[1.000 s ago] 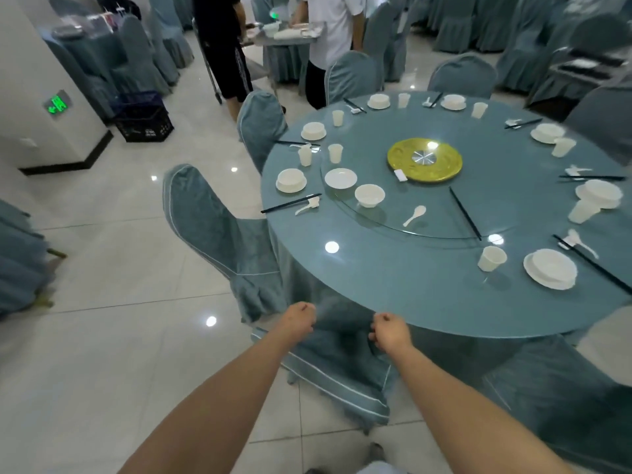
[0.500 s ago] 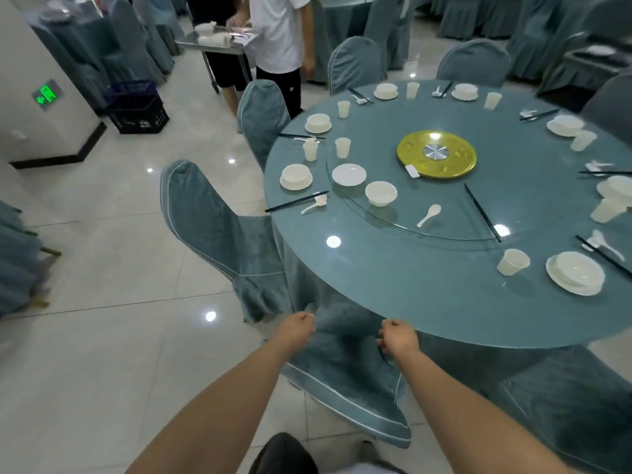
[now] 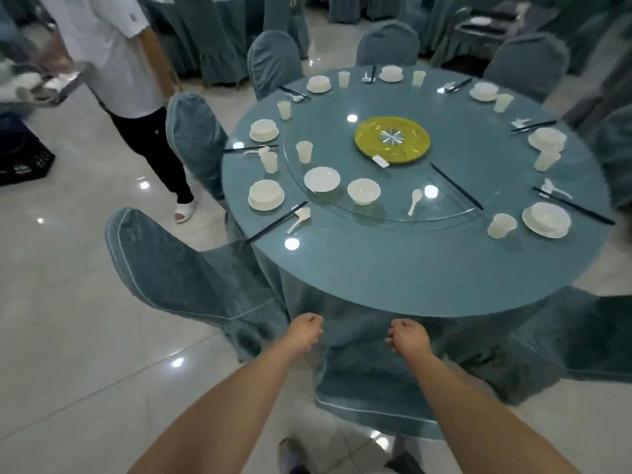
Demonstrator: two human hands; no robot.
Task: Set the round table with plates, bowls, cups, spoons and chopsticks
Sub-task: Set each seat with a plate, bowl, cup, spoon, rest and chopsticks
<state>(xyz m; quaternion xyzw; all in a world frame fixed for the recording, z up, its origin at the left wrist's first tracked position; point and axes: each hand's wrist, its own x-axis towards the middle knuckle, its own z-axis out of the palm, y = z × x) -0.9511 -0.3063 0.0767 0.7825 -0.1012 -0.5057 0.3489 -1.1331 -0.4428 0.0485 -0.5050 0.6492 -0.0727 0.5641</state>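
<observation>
Left hand (image 3: 305,331): gripping the chair cover (image 3: 369,378) below the table (image 3: 393,268) edge.
Right hand (image 3: 407,338): gripping the same cover, just beside.

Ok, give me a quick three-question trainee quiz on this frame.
1. True or false: the loose plate, bowl and spoon lie on the glass turntable, not at a seat.
2. The left hand and right hand carry: A a cup, B chopsticks, C no tableware.
3. Fill in: the centre disc on the table is coloured ____.

Key: 1 true; 2 C; 3 yellow.
</observation>
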